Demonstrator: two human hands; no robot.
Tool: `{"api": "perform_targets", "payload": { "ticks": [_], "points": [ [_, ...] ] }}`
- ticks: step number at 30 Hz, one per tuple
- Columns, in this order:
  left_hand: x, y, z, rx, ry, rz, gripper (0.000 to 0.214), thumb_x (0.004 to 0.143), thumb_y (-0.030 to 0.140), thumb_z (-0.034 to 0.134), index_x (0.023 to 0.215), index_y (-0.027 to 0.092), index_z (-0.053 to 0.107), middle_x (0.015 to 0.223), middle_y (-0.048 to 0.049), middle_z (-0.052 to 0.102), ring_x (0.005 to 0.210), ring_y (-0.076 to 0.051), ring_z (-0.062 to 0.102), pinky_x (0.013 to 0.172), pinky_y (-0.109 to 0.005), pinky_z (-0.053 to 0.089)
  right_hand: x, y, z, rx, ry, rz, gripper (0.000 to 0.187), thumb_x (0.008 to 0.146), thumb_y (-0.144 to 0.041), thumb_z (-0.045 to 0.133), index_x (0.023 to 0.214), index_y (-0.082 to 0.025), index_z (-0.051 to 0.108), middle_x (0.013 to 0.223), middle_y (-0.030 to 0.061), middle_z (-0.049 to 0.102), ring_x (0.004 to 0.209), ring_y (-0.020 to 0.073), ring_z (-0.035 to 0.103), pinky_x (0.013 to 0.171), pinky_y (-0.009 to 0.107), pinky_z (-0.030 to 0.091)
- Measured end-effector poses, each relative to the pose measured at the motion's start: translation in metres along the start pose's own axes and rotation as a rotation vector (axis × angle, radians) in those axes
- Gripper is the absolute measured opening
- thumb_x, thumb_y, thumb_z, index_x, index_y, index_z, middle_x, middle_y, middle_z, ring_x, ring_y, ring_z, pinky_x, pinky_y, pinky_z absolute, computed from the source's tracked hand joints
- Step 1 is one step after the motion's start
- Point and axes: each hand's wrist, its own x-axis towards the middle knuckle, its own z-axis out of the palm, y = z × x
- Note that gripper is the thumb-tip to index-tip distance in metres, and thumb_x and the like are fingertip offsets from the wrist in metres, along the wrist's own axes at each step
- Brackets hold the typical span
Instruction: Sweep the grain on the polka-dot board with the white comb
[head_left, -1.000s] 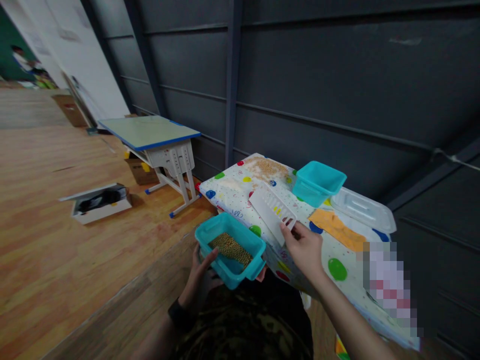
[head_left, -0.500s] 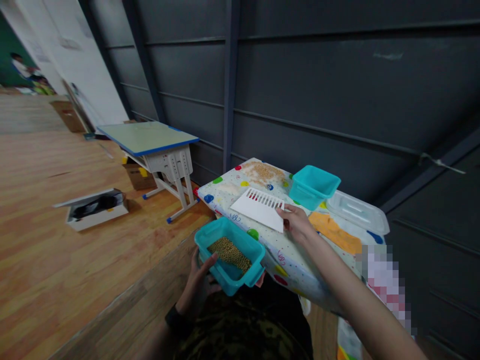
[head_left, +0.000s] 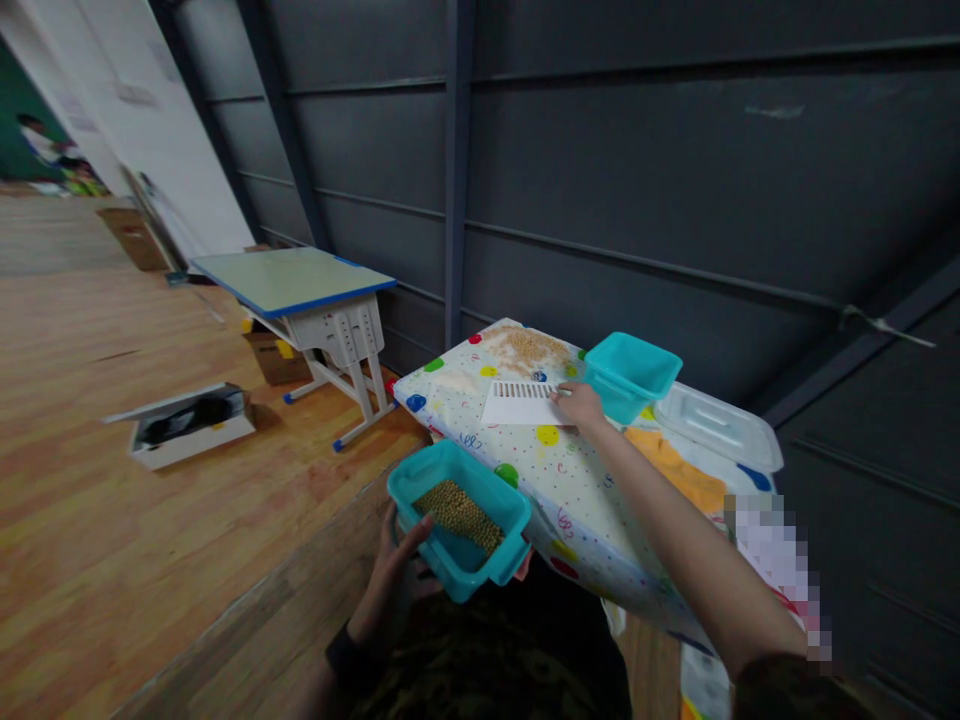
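My left hand (head_left: 397,560) grips a teal plastic tub (head_left: 459,518) partly filled with small tan beans, held just below the near edge of the table (head_left: 570,490). My right hand (head_left: 576,405) reaches out over the dotted tablecloth and pinches the right end of a white slotted scraper (head_left: 520,402), which lies flat on the cloth. Beyond the scraper lies a scatter of beans (head_left: 525,347) at the table's far corner. An empty teal tub (head_left: 630,375) stands just right of my right hand.
A clear plastic lid (head_left: 721,428) and an orange cloth (head_left: 666,458) lie to the right of the empty tub. A school desk (head_left: 296,285) stands further left, with an open cardboard box (head_left: 184,425) on the wooden floor. A dark panelled wall runs behind.
My right hand has carried the white scraper away from the tub and laid it flat further out on the table. The tub in my left hand has barely moved.
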Motion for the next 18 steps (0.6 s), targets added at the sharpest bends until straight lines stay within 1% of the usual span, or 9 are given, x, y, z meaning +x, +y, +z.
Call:
{"api": "perform_targets", "payload": {
  "ticks": [3,5,9,13,18],
  "points": [
    [-0.001,-0.002,0.002,-0.029,-0.008,-0.005,0.127,0.086,0.047,0.105,0.185,0.046,0.026,0.152,-0.0167,0.080,0.117,-0.042,0.091,0.083,-0.050,0.078,-0.004,-0.004,-0.002,-0.090,-0.054,0.063,0.032,0.102,-0.022,0.074,0.127,-0.018,0.093,0.121,0.0200,0.091,0.116,0.0340,0.087,0.098,0.036,0.063],
    [-0.003,-0.004,0.003,-0.053,-0.015,-0.006,0.127,0.084,0.046,0.107,0.184,0.045,0.028,0.152,-0.0177,0.080,0.117,-0.043,0.091,0.084,-0.051,0.078,-0.008,-0.008,-0.002,-0.166,-0.091,0.047,0.035,0.108,-0.021,0.067,0.130,-0.017,0.094,0.128,0.0225,0.090,0.123,0.0348,0.086,0.103,0.037,0.062],
    [-0.005,-0.006,0.003,-0.056,-0.024,0.008,0.122,0.088,0.045,0.104,0.184,0.044,0.029,0.156,-0.0194,0.078,0.115,-0.043,0.092,0.085,-0.053,0.078,-0.017,-0.014,-0.003,-0.298,-0.137,0.018,0.044,0.118,-0.024,0.052,0.137,-0.014,0.091,0.142,0.0270,0.085,0.131,0.0347,0.083,0.108,0.038,0.060],
    [-0.004,-0.006,0.001,-0.035,-0.032,0.007,0.120,0.090,0.045,0.102,0.185,0.044,0.027,0.159,-0.0205,0.077,0.116,-0.044,0.092,0.085,-0.054,0.079,-0.019,-0.019,-0.003,-0.354,-0.148,0.044,0.050,0.120,-0.026,0.046,0.144,-0.013,0.088,0.147,0.0292,0.082,0.134,0.0357,0.083,0.109,0.040,0.061],
    [-0.002,-0.008,0.000,-0.026,-0.033,0.013,0.116,0.093,0.046,0.100,0.184,0.046,0.027,0.158,-0.0196,0.077,0.112,-0.041,0.093,0.086,-0.054,0.079,-0.016,-0.023,-0.004,-0.358,-0.166,0.068,0.051,0.121,-0.024,0.045,0.146,-0.010,0.087,0.149,0.0311,0.080,0.136,0.0367,0.082,0.110,0.040,0.062]
  ]
}}
